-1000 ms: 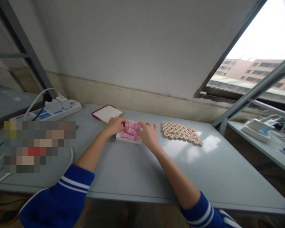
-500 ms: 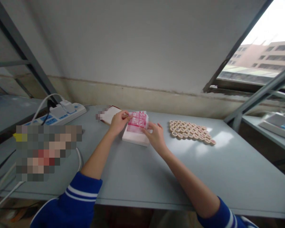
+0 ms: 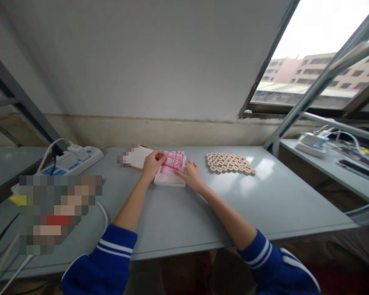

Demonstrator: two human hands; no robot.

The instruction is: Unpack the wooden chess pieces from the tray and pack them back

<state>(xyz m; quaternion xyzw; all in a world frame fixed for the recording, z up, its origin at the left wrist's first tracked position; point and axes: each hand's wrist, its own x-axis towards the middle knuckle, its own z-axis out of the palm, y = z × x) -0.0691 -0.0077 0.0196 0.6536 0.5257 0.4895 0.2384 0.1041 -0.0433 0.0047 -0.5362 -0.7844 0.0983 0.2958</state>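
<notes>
A white box (image 3: 169, 181) lies on the grey table (image 3: 178, 213) near the wall, with a folded sheet printed in red lines (image 3: 173, 160) resting in it. My left hand (image 3: 152, 163) pinches the sheet's left edge between thumb and fingers. At the box's right front corner my right hand (image 3: 190, 175) curls its fingers on the sheet and the box rim. Round wooden pieces (image 3: 229, 162) lie in neat rows on the table to the right of the box. The box lid (image 3: 139, 156) sits flat just left of my left hand.
A white and blue power strip (image 3: 74, 159) with plugged cables lies at the table's left rear. A second table (image 3: 332, 164) to the right carries another power strip and cables. A metal frame post (image 3: 283, 127) rises between the tables. A window is open at upper right.
The red-lined sheet, lifted up from the box half a second ago, now lies lower in it. Both hands stayed on it. The view has swung and the wooden pieces appear closer to the box.
</notes>
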